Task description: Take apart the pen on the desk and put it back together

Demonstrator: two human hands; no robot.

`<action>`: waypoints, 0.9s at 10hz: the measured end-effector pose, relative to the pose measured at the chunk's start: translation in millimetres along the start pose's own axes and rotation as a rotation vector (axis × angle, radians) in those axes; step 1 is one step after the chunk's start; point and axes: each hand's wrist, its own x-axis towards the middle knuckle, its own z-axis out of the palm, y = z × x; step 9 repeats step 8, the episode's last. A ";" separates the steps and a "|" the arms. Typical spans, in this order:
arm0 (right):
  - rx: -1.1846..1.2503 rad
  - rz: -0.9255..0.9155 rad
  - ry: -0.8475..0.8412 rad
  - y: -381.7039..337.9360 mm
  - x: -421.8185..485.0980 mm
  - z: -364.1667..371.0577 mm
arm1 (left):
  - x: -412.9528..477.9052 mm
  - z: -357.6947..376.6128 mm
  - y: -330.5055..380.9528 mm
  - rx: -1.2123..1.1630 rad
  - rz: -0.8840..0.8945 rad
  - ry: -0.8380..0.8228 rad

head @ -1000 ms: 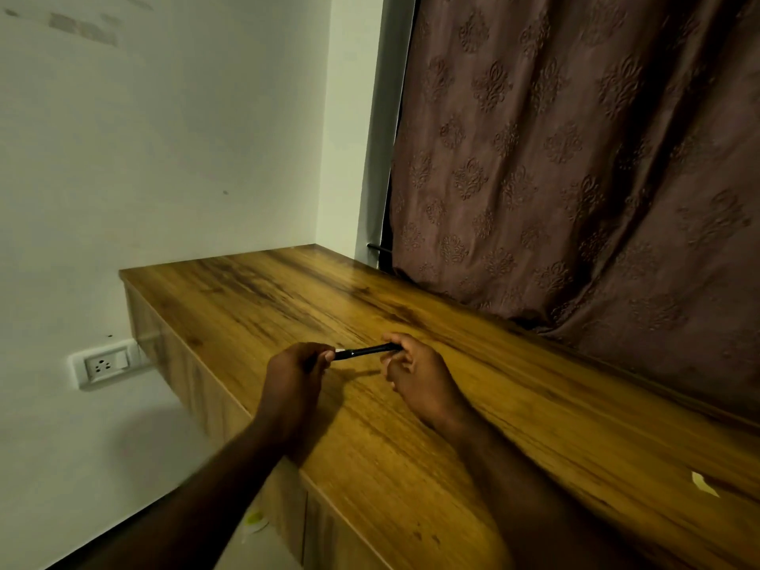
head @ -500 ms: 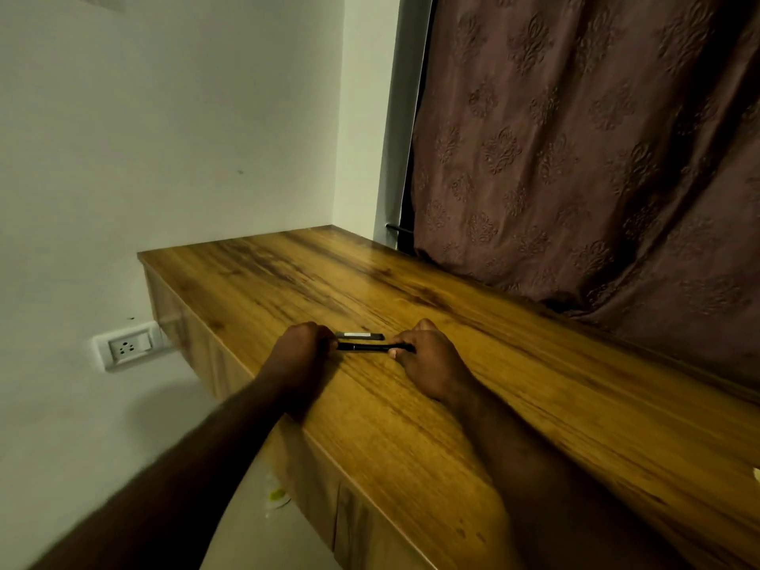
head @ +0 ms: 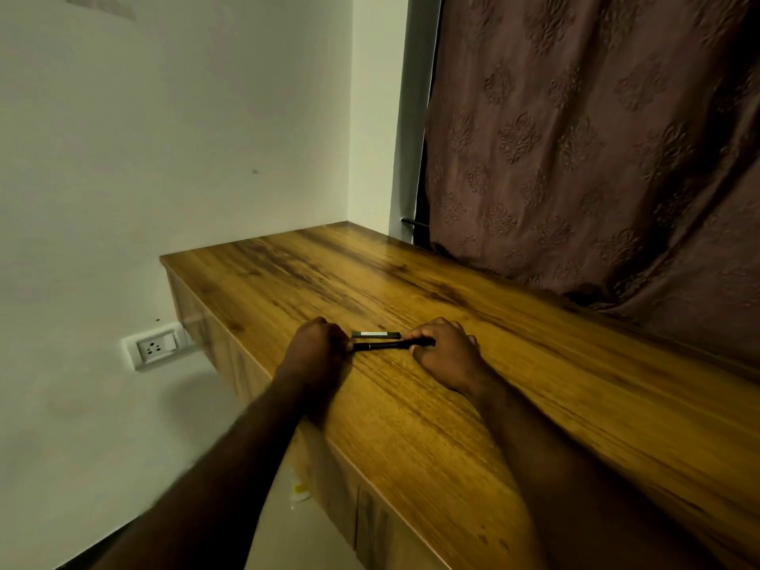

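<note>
A thin black pen (head: 386, 345) lies level just above the wooden desk (head: 452, 405), held at both ends. My left hand (head: 314, 351) is closed around its left end, near the desk's front edge. My right hand (head: 446, 353) pinches its right end with fingers and thumb. Right behind the pen, a short dark pen part with a pale stripe (head: 376, 334) lies flat on the desk, apart from both hands. The pen's tips are hidden inside my fingers.
A patterned brown curtain (head: 596, 137) hangs along the desk's far side. A white wall with a socket plate (head: 155, 347) stands to the left. The desk's front edge runs under my left forearm, with floor below.
The pen came down from raised to just over the desk. A short dark part now lies behind it. Both hands keep their hold on the pen's ends.
</note>
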 end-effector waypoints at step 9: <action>-0.075 -0.129 0.192 -18.0 5.3 -16.9 | 28.5 -18.0 0.4 -0.125 -0.007 0.023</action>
